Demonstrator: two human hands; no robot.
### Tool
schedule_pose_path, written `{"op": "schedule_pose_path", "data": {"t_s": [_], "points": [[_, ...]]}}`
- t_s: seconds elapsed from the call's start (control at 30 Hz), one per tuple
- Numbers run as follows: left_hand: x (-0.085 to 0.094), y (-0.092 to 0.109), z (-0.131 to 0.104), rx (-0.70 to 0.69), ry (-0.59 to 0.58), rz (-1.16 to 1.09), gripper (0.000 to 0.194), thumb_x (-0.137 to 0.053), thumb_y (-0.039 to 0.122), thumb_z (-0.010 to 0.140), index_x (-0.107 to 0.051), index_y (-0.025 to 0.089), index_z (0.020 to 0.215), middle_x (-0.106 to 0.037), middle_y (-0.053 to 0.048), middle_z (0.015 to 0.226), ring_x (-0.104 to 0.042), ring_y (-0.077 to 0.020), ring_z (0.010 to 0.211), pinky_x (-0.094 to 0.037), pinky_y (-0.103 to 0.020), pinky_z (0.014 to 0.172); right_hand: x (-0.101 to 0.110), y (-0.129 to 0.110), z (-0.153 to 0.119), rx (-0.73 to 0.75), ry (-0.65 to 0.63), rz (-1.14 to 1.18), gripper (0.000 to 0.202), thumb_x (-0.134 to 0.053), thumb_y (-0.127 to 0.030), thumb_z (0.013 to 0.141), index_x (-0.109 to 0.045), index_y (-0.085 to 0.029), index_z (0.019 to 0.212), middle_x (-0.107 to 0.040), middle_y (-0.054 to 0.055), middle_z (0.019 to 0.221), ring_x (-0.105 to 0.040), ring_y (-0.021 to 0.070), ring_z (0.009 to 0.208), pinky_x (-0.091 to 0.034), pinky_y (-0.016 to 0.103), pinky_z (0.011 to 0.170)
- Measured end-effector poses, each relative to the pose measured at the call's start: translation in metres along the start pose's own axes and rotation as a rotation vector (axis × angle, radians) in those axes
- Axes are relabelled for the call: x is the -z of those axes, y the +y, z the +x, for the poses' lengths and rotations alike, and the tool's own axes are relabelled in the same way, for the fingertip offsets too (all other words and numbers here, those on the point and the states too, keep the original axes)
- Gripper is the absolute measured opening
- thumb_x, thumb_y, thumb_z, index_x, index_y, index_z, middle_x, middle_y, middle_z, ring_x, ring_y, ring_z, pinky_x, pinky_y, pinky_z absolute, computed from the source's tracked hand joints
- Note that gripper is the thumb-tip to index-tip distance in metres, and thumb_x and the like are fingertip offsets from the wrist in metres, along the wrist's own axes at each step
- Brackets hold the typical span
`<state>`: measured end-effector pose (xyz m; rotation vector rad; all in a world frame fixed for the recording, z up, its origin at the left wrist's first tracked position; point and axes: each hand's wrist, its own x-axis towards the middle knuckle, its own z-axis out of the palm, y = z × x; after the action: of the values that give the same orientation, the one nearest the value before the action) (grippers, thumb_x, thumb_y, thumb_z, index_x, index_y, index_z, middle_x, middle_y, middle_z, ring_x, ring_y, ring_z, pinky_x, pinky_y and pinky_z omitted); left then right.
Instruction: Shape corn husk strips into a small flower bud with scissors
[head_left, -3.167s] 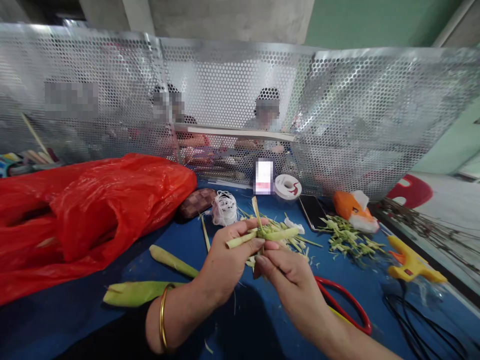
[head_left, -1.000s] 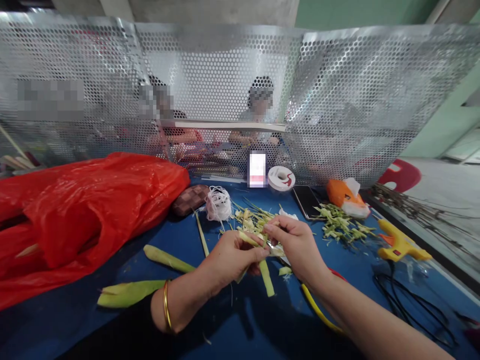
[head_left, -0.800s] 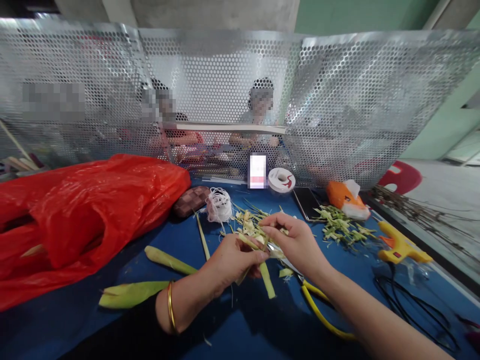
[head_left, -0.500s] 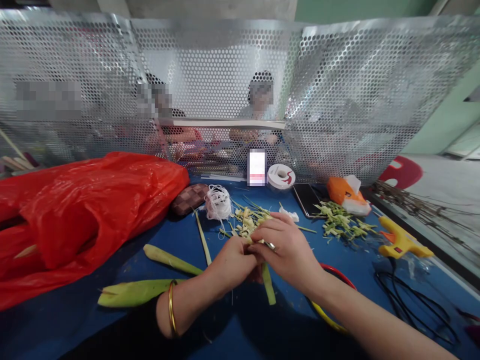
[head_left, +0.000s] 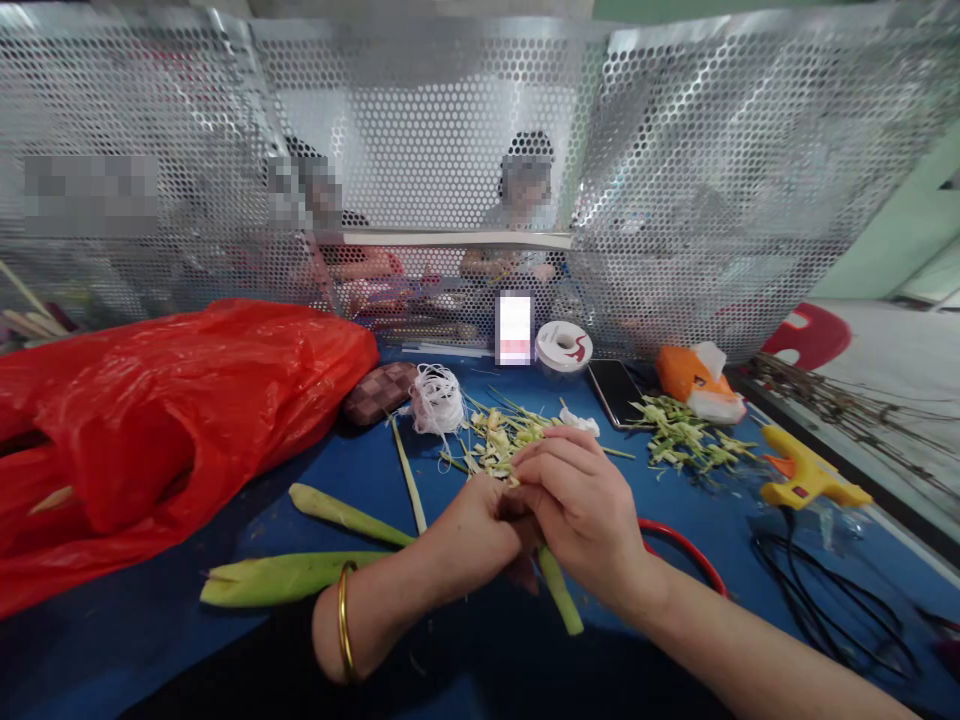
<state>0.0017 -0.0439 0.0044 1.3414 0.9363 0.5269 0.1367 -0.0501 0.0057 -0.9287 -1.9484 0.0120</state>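
My left hand, with a gold bangle on its wrist, is closed at the middle of the table. Against its fingertips, my right hand is curled over from the right. Both are closed on a pale green stalk, whose lower end sticks out below them; its upper part is hidden by the fingers. Just beyond the hands lies a heap of cut green and cream plant bits. To the left rest a thick green stalk, a paler stalk and a thin strip.
At left a red plastic bag spreads beside a checkered pouch and white string. Behind stand a ribbon spool and perforated metal partition. A phone, tissue pack and yellow glue gun lie right.
The lower end of the stalk has swung to the right. My right hand has rolled slightly over the left, and a silvery bit at its fingers no longer shows.
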Motion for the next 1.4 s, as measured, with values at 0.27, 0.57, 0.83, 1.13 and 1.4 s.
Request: {"op": "schedule_pose_path", "data": {"t_s": [0.27, 0.57, 0.83, 1.13, 1.4], "points": [[0.002, -0.004, 0.004, 0.024, 0.091, -0.140, 0.014, -0.059, 0.015, 0.062, -0.059, 0.015, 0.048, -0.055, 0.001, 0.043, -0.053, -0.0123, 0.041, -0.045, -0.025, 0.049, 0.006, 0.003, 0.007, 0.021, -0.071, 0.005, 0.021, -0.051, -0.006, 0.084, -0.064, -0.021, 0.079, -0.072, 0.001, 0.080, -0.067, 0.0173, 0.080, -0.040, 0.042, 0.097], [0.031, 0.021, 0.002, -0.221, 0.252, -0.567, 0.021, -0.070, 0.018, 0.072, -0.074, 0.014, 0.093, -0.074, -0.006, 0.091, -0.065, -0.0128, 0.083, -0.046, -0.022, 0.085, 0.026, 0.032, 0.019, -0.500, -0.076, 0.067, 0.018, -0.050, -0.024, 0.088, -0.066, -0.019, 0.080, -0.068, 0.005, 0.076, -0.062, 0.0217, 0.074, -0.048, 0.035, 0.069], [0.014, 0.014, 0.002, -0.257, 0.259, -0.615, 0.028, -0.072, 0.020, 0.073, -0.072, 0.013, 0.100, -0.075, -0.008, 0.089, -0.068, -0.0188, 0.082, -0.049, -0.027, 0.078, -0.016, -0.005, 0.006, -0.759, -0.239, 0.793, 0.028, -0.065, -0.046, 0.079, -0.074, -0.019, 0.075, -0.070, 0.003, 0.077, -0.063, 0.0213, 0.084, -0.049, 0.034, 0.083], [0.011, 0.010, 0.003, -0.288, 0.322, -0.603, 0.019, -0.071, 0.016, 0.068, -0.076, 0.013, 0.087, -0.076, -0.008, 0.083, -0.069, -0.0205, 0.081, -0.050, -0.030, 0.081, -0.018, -0.010, -0.002, -0.598, -0.206, 0.654, 0.031, -0.057, -0.035, 0.086, -0.066, -0.019, 0.061, -0.062, 0.001, 0.068, -0.055, 0.0166, 0.072, -0.044, 0.029, 0.075], [0.006, 0.008, -0.003, -0.256, 0.389, -0.616, 0.029, -0.075, 0.014, 0.063, -0.075, 0.013, 0.092, -0.076, -0.007, 0.085, -0.069, -0.0203, 0.082, -0.050, -0.028, 0.079, -0.023, -0.016, -0.013, -0.527, -0.212, 0.615, 0.027, -0.049, -0.024, 0.091, -0.058, -0.017, 0.067, -0.057, 0.000, 0.070, -0.048, 0.0142, 0.070, -0.041, 0.026, 0.069]]}}
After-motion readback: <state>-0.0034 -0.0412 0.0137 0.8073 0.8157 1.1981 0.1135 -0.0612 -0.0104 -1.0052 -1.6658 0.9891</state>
